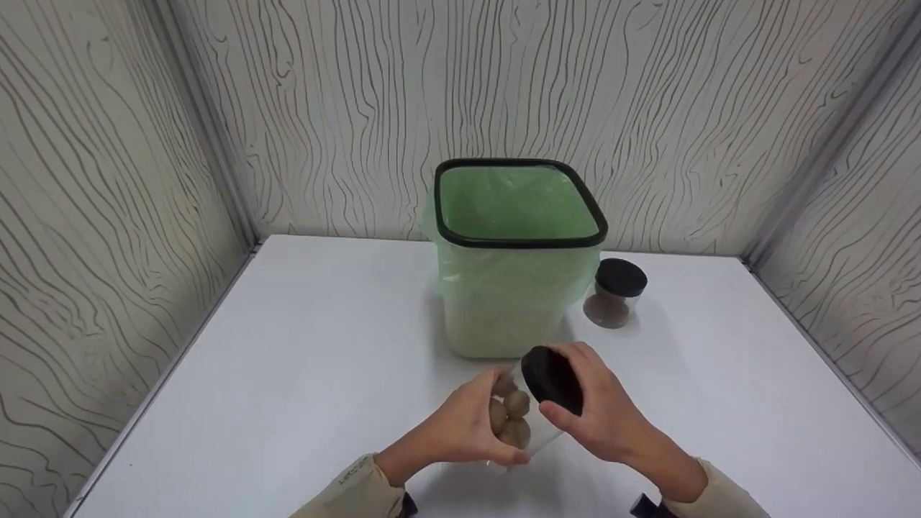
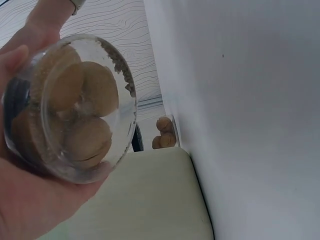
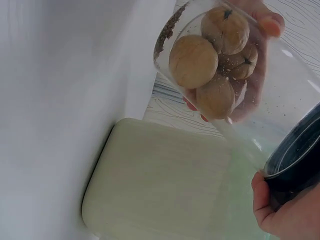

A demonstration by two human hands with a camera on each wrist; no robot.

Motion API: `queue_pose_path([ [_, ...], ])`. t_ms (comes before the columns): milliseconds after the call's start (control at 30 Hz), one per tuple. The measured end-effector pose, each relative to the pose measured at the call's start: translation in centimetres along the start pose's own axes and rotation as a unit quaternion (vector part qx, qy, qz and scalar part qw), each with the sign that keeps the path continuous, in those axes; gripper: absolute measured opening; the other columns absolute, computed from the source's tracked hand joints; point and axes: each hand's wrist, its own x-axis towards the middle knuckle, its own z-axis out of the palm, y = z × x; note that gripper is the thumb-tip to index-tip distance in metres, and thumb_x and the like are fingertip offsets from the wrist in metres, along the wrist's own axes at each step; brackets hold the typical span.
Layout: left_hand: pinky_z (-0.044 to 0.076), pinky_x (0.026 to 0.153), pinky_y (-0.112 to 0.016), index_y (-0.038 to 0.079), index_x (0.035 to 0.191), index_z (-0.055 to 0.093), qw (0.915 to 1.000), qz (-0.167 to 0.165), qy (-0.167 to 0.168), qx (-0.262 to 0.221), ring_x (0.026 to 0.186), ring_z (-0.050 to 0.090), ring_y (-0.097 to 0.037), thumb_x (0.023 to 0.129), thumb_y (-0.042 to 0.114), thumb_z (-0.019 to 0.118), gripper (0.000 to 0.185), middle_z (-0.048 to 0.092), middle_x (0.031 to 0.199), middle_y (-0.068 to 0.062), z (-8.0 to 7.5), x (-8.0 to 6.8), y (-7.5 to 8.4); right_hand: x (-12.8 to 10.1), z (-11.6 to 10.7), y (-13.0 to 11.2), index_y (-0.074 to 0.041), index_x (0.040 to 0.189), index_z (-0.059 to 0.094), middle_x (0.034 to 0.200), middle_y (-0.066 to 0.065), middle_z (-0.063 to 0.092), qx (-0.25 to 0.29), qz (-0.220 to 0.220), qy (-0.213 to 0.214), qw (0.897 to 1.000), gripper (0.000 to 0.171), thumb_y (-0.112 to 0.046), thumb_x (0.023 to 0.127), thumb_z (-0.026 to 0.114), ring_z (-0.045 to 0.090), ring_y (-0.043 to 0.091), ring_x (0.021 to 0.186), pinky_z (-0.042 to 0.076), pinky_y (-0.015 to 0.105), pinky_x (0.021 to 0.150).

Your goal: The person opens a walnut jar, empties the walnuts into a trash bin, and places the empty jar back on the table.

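My left hand [image 1: 464, 426] grips a clear cylindrical jar [image 3: 280, 100], my right hand [image 1: 610, 414] its round black lid [image 1: 550, 380]; jerking it loose could spill brown nut-like balls [image 3: 193, 61]

The left hand [image 3: 264, 17] wraps round a tilted clear jar [image 3: 285, 85] with four round brown nuts [image 3: 193, 62] towards its base, where dark crumbs [image 3: 168, 32] cling. The right hand [image 3: 292, 215] grips the dark lid [image 3: 295, 162] at the other end; a pale bin [image 3: 155, 180] with a greenish liner [image 3: 237, 205] stands on the white worktop [image 3: 55, 100].
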Motion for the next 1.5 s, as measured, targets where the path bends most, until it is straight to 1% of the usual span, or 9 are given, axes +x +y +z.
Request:
queue_pose_path([
  [267,0.041,0.091,-0.028,0.022,0.128,0.04,0.9997,-0.012,-0.02,0.007,0.1,0.05,-0.008,0.061,0.045,0.085,0.084,0.051,0.113,0.01,-0.2,0.1,0.2,-0.1,-0.2,0.3,-0.012,0.127,0.052,0.115,-0.009,0.051,0.011,-0.034,0.005,0.999,0.057,-0.035,0.078,0.069,0.049,0.009,0.095,0.047,0.031,0.074],
  [500,0.042,0.091,-0.028,0.026,0.127,0.04,0.9995,-0.012,-0.026,-0.01,0.099,0.05,-0.009,0.06,0.042,0.087,0.083,0.051,0.111,0.01,-0.1,0.1,0.0,-0.1,-0.2,0.5,-0.012,0.128,0.052,0.116,-0.006,0.052,0.022,-0.07,0.015,0.997,0.059,-0.035,0.076,0.071,0.049,0.012,0.095,0.046,0.03,0.074],
  [600,0.042,0.091,-0.027,0.026,0.128,0.04,0.9994,-0.005,-0.033,-0.008,0.099,0.051,-0.007,0.061,0.042,0.086,0.083,0.053,0.111,0.011,-0.1,0.1,0.0,-0.2,-0.2,0.6,-0.013,0.13,0.051,0.116,-0.004,0.052,0.029,-0.095,0.018,0.995,0.06,-0.04,0.078,0.068,0.05,0.013,0.095,0.045,0.03,0.074],
  [833,0.043,0.088,-0.023,0.024,0.131,0.04,0.9964,0.027,-0.072,-0.036,0.096,0.055,-0.004,0.065,0.032,0.085,0.08,0.057,0.111,0.012,-0.1,-0.3,-0.2,-0.1,-0.3,1.0,-0.008,0.134,0.047,0.121,0.002,0.051,0.035,-0.169,-0.004,0.985,0.068,-0.054,0.085,0.054,0.05,0.016,0.1,0.046,0.032,0.078],
  [1033,0.04,0.093,-0.024,0.025,0.13,0.041,0.994,0.025,-0.094,-0.049,0.102,0.054,-0.004,0.064,0.029,0.085,0.08,0.056,0.116,0.012,-0.5,-0.2,-0.6,-0.1,-0.3,1.6,-0.003,0.138,0.043,0.124,0.006,0.049,0.035,-0.204,-0.025,0.978,0.076,-0.06,0.087,0.048,0.05,0.017,0.103,0.046,0.031,0.082],
  [1133,0.039,0.095,-0.025,0.024,0.131,0.04,0.9945,0.025,-0.092,-0.043,0.104,0.053,-0.005,0.065,0.03,0.086,0.081,0.055,0.12,0.011,-0.6,0.0,-0.7,-0.1,-0.4,1.9,0.0,0.141,0.039,0.129,0.01,0.046,0.041,-0.215,-0.038,0.975,0.078,-0.057,0.089,0.049,0.049,0.02,0.107,0.044,0.031,0.087],
  [1267,0.042,0.09,-0.024,0.023,0.124,0.043,0.9977,0.021,-0.057,-0.03,0.093,0.053,-0.003,0.063,0.032,0.088,0.076,0.056,0.112,0.009,-0.7,0.1,-0.9,-0.3,-0.6,1.7,-0.004,0.146,0.034,0.135,0.007,0.043,0.033,-0.165,-0.049,0.984,0.079,-0.047,0.086,0.06,0.046,0.018,0.112,0.043,0.032,0.089],
  [1367,0.045,0.081,-0.023,0.019,0.116,0.045,0.9987,0.017,-0.028,-0.038,0.078,0.052,-0.003,0.061,0.028,0.089,0.071,0.052,0.097,0.005,-0.5,0.2,-0.9,-0.6,-0.5,1.1,-0.008,0.147,0.033,0.137,0.004,0.042,0.003,-0.081,-0.049,0.996,0.081,-0.041,0.081,0.067,0.045,0.016,0.115,0.043,0.036,0.091],
  [1500,0.044,0.072,-0.023,0.018,0.109,0.044,0.9998,0.014,0.002,-0.014,0.071,0.048,-0.002,0.06,0.025,0.09,0.068,0.044,0.085,0.006,-0.2,0.3,-0.6,-0.6,-0.1,0.3,-0.003,0.144,0.034,0.136,0.007,0.044,-0.032,0.021,-0.047,0.998,0.081,-0.039,0.081,0.069,0.046,0.016,0.114,0.044,0.044,0.089],
])
